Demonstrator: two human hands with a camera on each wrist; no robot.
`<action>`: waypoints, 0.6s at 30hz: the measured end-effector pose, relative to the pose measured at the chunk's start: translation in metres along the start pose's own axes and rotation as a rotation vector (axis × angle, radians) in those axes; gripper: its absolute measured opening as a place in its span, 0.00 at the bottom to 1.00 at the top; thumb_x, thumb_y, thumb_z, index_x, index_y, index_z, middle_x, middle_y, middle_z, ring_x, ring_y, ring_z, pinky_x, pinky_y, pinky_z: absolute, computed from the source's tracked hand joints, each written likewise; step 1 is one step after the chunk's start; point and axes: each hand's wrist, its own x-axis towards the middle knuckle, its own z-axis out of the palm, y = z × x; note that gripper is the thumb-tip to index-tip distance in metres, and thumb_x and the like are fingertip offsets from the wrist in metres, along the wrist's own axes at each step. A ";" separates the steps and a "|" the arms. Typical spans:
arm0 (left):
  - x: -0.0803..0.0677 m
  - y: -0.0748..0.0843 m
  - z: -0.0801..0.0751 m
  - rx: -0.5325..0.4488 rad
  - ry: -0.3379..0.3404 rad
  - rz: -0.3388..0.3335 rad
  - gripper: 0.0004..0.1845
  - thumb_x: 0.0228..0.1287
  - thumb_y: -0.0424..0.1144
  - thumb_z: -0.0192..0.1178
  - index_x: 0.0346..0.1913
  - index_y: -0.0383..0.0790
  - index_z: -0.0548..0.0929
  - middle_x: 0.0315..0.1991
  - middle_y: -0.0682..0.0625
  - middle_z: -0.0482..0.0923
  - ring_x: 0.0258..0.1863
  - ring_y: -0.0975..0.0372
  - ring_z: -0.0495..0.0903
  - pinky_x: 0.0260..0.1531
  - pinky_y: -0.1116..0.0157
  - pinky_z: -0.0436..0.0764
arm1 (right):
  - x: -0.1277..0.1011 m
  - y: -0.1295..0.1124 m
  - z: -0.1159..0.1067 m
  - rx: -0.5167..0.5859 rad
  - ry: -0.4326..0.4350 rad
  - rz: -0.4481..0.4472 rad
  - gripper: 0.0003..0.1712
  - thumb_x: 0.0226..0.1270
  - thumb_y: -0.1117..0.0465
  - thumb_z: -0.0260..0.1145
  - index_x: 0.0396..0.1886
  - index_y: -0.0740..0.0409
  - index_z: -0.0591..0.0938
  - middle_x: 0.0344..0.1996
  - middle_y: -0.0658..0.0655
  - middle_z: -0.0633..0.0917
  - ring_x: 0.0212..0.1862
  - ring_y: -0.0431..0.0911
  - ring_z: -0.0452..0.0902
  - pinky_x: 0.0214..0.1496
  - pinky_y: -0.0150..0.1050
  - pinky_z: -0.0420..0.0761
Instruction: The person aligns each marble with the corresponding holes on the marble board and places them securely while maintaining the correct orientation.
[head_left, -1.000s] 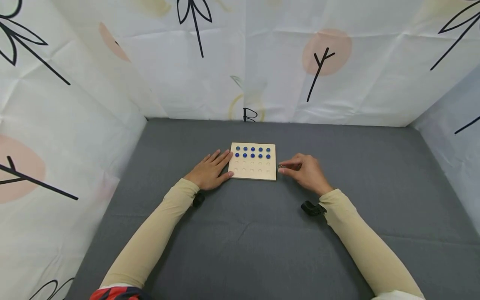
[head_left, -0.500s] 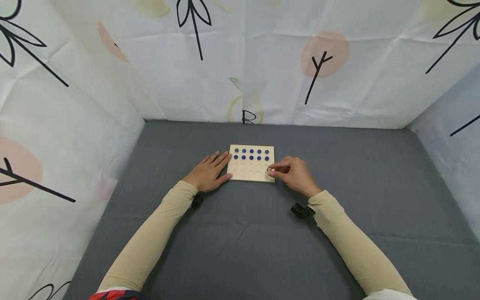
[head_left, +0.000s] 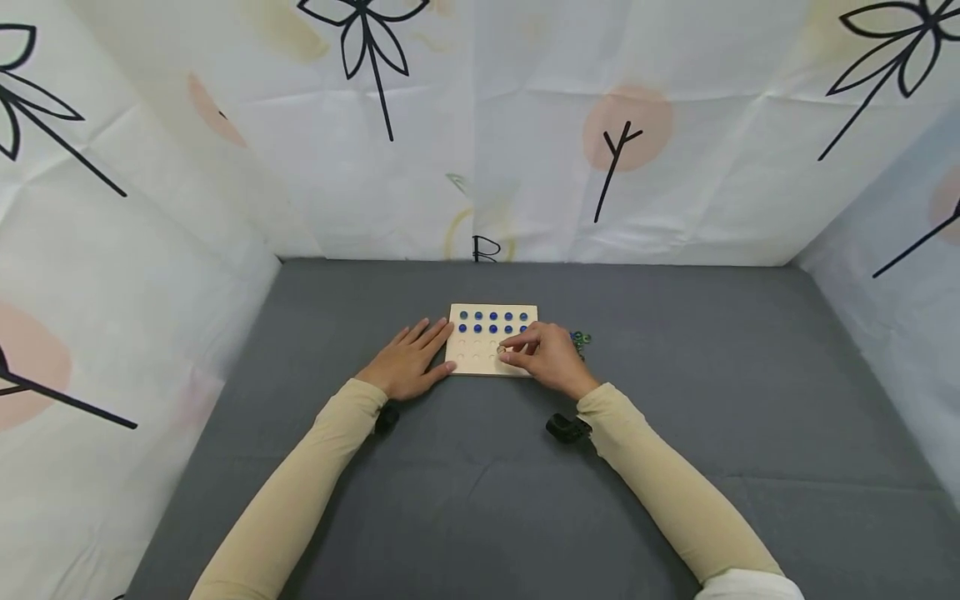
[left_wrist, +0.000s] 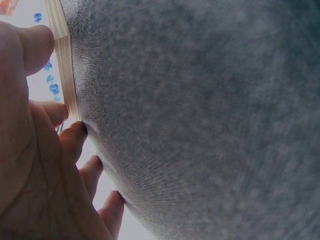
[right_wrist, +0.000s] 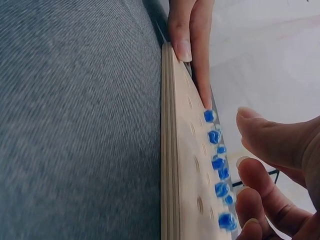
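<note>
— Since the earlier head pictures, what has been moved?

— Leftward travel has been made by the right hand: a second ago it was held off the right edge of the wooden board, and now it is laid over the board's lower right part. A pile of small green and blue marbles, previously hidden, is now shown on the grey cloth just right of the board.

— How are things seen from the head view?

— A small pale marble is pinched between thumb and forefinger of the right hand above the empty dimples of the third row. Two far rows are filled with blue marbles. The left hand is laid flat, fingers straight and together, touching the board's left edge. The board is placed in the middle of the cloth, near the patterned backdrop.

— And from the left wrist?

— The left hand is seen from the palm side, pressed on the cloth, fingertips set against the board's layered edge. A few blue marbles are glimpsed beyond.

— And the right wrist?

— The board is shown edge-on, blue marbles lined along its far side. The right hand's thumb and curled fingers are held just above them; the pinched marble cannot be made out here. The left fingers are seen at the board's far end.
</note>
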 end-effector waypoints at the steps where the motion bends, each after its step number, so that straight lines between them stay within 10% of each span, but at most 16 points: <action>1: 0.000 0.000 0.000 -0.002 0.001 0.000 0.39 0.81 0.59 0.43 0.83 0.42 0.48 0.82 0.45 0.46 0.80 0.47 0.43 0.77 0.45 0.45 | 0.001 -0.001 0.001 -0.003 0.000 -0.004 0.12 0.64 0.59 0.76 0.45 0.59 0.92 0.32 0.53 0.84 0.27 0.43 0.77 0.26 0.38 0.76; 18: 0.001 -0.004 0.003 -0.024 -0.022 -0.013 0.40 0.81 0.61 0.41 0.83 0.44 0.45 0.83 0.48 0.42 0.81 0.49 0.39 0.78 0.47 0.42 | 0.022 -0.013 0.022 -0.008 -0.002 0.051 0.12 0.65 0.57 0.75 0.46 0.57 0.92 0.32 0.53 0.86 0.28 0.44 0.77 0.28 0.38 0.77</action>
